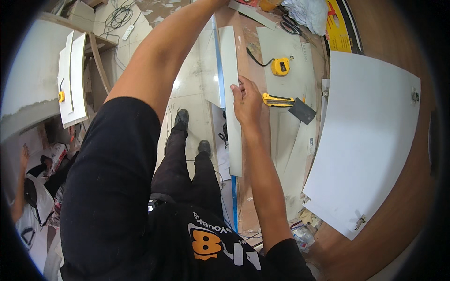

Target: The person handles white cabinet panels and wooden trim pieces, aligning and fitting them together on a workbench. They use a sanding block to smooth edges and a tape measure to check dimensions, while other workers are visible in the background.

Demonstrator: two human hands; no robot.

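Note:
A long, narrow white strip [229, 61] lies along the left edge of the workbench, close to its blue edging. My right hand [248, 103] is closed on the strip's right edge, thumb on top and fingers curled. My left arm stretches far forward past the top of the picture, so its hand is hidden. Just right of my right hand rests a yellow and black utility knife [279, 100], touching a dark grey rectangular scraper piece [302, 111]. Beyond them sits a yellow tape measure [280, 67] with a black strap.
A large white cabinet door panel [365, 136] with metal hinges stands at the right. Scissors [290, 24] and crumpled white plastic [309, 14] lie at the far end. Another person [35, 201] is at the lower left. Cables [119, 18] and a power strip [128, 32] lie on the floor.

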